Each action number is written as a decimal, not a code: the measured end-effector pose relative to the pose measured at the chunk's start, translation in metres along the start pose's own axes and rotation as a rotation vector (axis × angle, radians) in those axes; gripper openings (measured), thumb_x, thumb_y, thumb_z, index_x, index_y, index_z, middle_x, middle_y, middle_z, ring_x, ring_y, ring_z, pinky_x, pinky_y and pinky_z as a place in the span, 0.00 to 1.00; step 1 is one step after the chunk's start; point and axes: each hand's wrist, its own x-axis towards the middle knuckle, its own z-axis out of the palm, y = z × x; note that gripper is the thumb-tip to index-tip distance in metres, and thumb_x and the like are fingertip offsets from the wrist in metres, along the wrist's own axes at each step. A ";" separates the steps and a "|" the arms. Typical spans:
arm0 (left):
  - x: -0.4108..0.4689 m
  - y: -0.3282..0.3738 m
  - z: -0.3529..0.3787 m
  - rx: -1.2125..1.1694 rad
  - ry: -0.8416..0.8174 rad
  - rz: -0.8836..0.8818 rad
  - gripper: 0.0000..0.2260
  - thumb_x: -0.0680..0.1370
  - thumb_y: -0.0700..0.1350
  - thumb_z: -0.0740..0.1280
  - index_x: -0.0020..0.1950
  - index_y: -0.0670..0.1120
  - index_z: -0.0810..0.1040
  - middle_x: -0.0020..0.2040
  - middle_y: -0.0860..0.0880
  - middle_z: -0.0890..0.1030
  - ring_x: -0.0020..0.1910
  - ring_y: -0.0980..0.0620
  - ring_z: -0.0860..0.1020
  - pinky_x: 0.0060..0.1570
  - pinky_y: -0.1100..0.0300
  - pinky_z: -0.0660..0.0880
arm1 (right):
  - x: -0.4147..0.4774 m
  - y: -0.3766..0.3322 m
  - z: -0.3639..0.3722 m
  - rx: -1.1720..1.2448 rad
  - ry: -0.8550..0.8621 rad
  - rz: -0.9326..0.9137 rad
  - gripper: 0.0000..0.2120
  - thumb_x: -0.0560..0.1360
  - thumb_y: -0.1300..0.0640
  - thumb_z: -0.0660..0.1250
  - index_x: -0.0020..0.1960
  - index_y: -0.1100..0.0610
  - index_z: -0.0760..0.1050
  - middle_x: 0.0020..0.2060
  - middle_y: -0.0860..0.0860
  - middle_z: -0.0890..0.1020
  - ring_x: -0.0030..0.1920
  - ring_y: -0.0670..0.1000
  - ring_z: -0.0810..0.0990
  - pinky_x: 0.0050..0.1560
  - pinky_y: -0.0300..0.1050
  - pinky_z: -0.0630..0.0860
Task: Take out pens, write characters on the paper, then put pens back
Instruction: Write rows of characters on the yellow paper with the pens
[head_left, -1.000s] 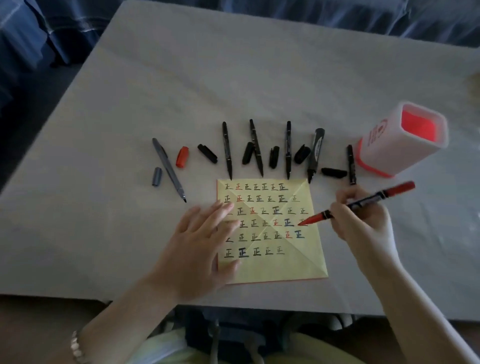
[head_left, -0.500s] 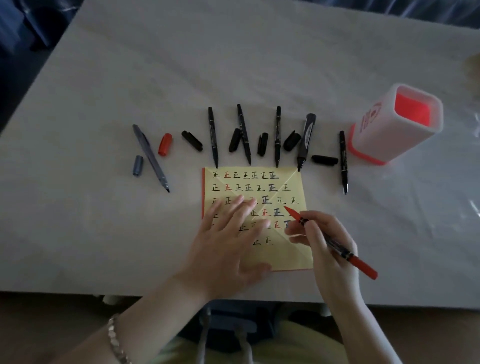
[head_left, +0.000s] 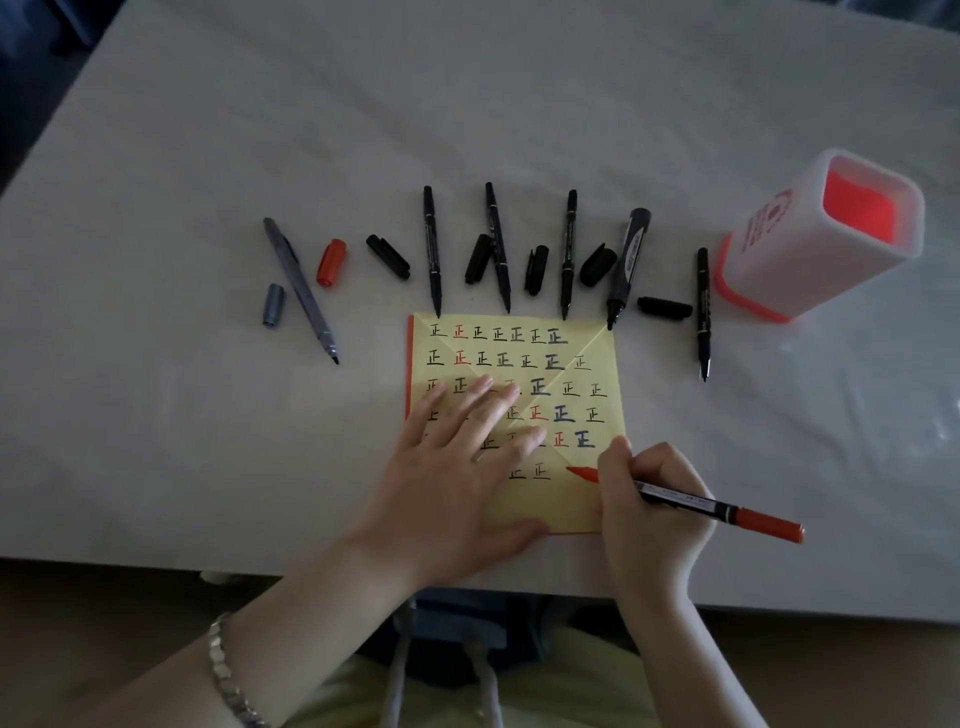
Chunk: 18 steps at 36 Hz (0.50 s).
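Pale grey cloth covered the worktop (head_left: 467, 130), dimly lit, with dark blue fabric beyond its far edge. Near the front edge lay a yellow paper (head_left: 582, 499), square and creased along its diagonals, filled with rows of the same character in black, red and blue. The left hand (head_left: 462, 467) rested flat on the sheet's left half with fingers spread, gripping nothing, a silver bracelet (head_left: 228, 675) on its wrist. The right hand (head_left: 649, 514) sat at the paper's front right corner, its grip closed on a red marker (head_left: 727, 512); the red tip pointed left and sat at the sheet in the lowest row, to the right of the last character there, though I could not tell if it touched.

Along the paper's far edge lay a row of uncapped black pens (head_left: 431, 249), tips toward the sheet, with loose black caps (head_left: 387, 255) between them. A thicker dark marker (head_left: 626, 265) lay near the right end of that row. Further left lay a grey pen (head_left: 301, 291), slanted, with its grey cap (head_left: 272, 305) on one side and a red cap (head_left: 331, 262) on the other. Toward the right edge stood a white pen holder (head_left: 810, 244), its inside red and its base rimmed in red.
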 end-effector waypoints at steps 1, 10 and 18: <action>0.000 0.000 0.000 -0.003 0.002 0.000 0.30 0.69 0.69 0.56 0.67 0.55 0.67 0.71 0.46 0.66 0.72 0.46 0.58 0.69 0.45 0.51 | 0.000 0.001 0.000 -0.003 -0.008 -0.012 0.20 0.71 0.71 0.66 0.24 0.60 0.64 0.20 0.47 0.72 0.22 0.41 0.70 0.26 0.25 0.66; 0.000 0.000 0.000 -0.003 0.002 0.000 0.31 0.69 0.69 0.56 0.67 0.55 0.66 0.72 0.45 0.66 0.72 0.46 0.57 0.69 0.45 0.52 | 0.001 0.005 -0.001 -0.031 -0.042 -0.030 0.19 0.71 0.69 0.66 0.25 0.61 0.65 0.21 0.45 0.75 0.23 0.39 0.74 0.25 0.27 0.67; 0.000 0.000 0.000 -0.001 0.006 0.001 0.30 0.69 0.69 0.56 0.67 0.55 0.66 0.72 0.45 0.65 0.73 0.46 0.57 0.69 0.45 0.51 | 0.001 0.003 0.000 -0.010 -0.055 -0.051 0.18 0.70 0.63 0.66 0.25 0.57 0.64 0.23 0.47 0.76 0.22 0.41 0.72 0.24 0.27 0.66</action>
